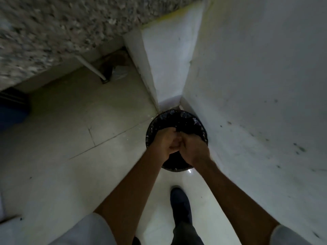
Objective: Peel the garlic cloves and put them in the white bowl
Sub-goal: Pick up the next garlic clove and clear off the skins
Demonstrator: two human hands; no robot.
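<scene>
My left hand (168,143) and right hand (195,150) meet over the bin (185,117), hiding anything between them. The bench (53,32), upper left, is blurred; the left edge cuts off a blue thing (12,115).

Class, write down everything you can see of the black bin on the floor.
The bin is round and dark, lined with a shiny, crinkled black plastic bag folded over its rim. It stands upright on the pale tiled floor, in the corner of two white walls. Its contents are too dark to tell. The left hand and right hand meet above it, hiding its middle.
</scene>
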